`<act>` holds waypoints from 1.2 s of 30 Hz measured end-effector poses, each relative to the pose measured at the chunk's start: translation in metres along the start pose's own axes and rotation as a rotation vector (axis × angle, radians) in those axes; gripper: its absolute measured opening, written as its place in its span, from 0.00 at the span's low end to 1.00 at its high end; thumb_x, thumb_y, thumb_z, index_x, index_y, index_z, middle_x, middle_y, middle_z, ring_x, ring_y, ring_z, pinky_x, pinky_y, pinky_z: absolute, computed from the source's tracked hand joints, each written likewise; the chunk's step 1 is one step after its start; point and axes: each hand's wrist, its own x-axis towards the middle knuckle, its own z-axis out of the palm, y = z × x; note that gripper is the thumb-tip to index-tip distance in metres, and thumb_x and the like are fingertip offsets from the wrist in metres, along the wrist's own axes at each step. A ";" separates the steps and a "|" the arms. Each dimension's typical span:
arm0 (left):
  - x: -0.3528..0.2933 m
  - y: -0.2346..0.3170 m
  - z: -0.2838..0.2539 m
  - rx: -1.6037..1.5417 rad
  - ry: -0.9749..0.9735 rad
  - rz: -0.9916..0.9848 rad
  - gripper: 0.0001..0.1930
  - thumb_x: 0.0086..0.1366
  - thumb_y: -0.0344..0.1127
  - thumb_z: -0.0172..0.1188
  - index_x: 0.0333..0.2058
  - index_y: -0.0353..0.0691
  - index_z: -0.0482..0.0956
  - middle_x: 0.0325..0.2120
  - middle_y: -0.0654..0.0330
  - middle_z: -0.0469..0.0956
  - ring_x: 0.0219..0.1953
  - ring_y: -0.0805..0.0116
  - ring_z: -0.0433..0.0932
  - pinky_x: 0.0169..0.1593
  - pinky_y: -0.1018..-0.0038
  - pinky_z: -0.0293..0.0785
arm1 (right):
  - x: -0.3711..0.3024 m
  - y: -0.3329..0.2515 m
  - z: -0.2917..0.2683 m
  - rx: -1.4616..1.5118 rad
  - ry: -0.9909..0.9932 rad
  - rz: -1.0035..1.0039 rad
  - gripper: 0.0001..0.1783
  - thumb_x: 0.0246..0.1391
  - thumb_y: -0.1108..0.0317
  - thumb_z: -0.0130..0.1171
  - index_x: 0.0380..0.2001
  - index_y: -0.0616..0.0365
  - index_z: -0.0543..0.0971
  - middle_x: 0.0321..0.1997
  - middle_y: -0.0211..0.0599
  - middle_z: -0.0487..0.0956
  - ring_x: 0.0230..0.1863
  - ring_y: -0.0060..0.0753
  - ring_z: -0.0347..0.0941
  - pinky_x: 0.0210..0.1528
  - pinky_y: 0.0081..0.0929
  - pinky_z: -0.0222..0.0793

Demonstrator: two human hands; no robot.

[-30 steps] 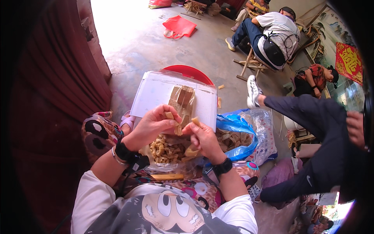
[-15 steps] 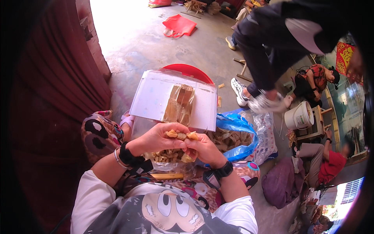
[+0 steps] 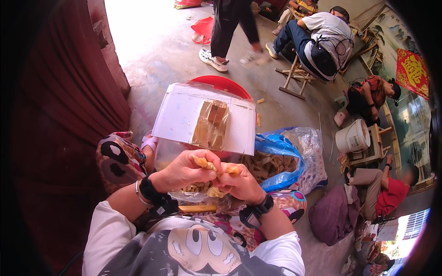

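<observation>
A yellowish, twisted strip [image 3: 202, 162] that looks knotted is between my two hands; its exact kind I cannot make out. My left hand [image 3: 184, 171] pinches one end with thumb and fingers. Close against it, my right hand [image 3: 246, 185] grips the other end, and a pale piece [image 3: 216, 192] hangs below its fingers. Beneath my hands lie several similar tan pieces [image 3: 191, 187] in clear plastic, partly hidden. Just beyond, a white board [image 3: 177, 112] carries brownish blocks [image 3: 211, 124] under clear film or tape.
A red basin [image 3: 225, 84] shows beneath the board's far edge. To the right, a blue plastic bag [image 3: 280, 185] holds loose tan strips [image 3: 264, 166]. A yellow stick [image 3: 198, 208] lies near my lap. Farther right are a white bucket [image 3: 353, 137], seated people and a purple sack [image 3: 334, 214]. Someone walks ahead [image 3: 228, 27].
The walking person has moved from the right to the far middle, uncovering a seated person in a white shirt. My hands have shifted slightly, still holding the strip, whose left end now points up more.
</observation>
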 end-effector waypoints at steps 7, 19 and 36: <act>0.001 0.011 -0.019 0.740 0.289 0.054 0.09 0.59 0.27 0.60 0.39 0.35 0.73 0.26 0.65 0.74 0.29 0.77 0.73 0.34 0.79 0.70 | 0.002 0.006 -0.010 -0.806 0.258 -0.310 0.08 0.55 0.68 0.58 0.34 0.62 0.76 0.35 0.29 0.74 0.35 0.19 0.68 0.38 0.19 0.66; 0.003 -0.001 -0.016 1.328 0.114 0.246 0.08 0.61 0.35 0.59 0.30 0.36 0.74 0.27 0.53 0.74 0.29 0.54 0.75 0.32 0.67 0.71 | 0.009 0.015 0.003 -1.017 0.335 -0.202 0.17 0.51 0.66 0.62 0.44 0.62 0.75 0.37 0.37 0.79 0.36 0.27 0.74 0.41 0.21 0.70; -0.006 0.002 0.007 0.027 0.008 -0.265 0.19 0.71 0.40 0.44 0.22 0.36 0.69 0.15 0.64 0.68 0.17 0.78 0.67 0.21 0.79 0.66 | -0.003 0.002 0.002 -0.213 0.027 0.021 0.07 0.58 0.68 0.54 0.36 0.60 0.76 0.26 0.24 0.75 0.27 0.12 0.68 0.30 0.12 0.63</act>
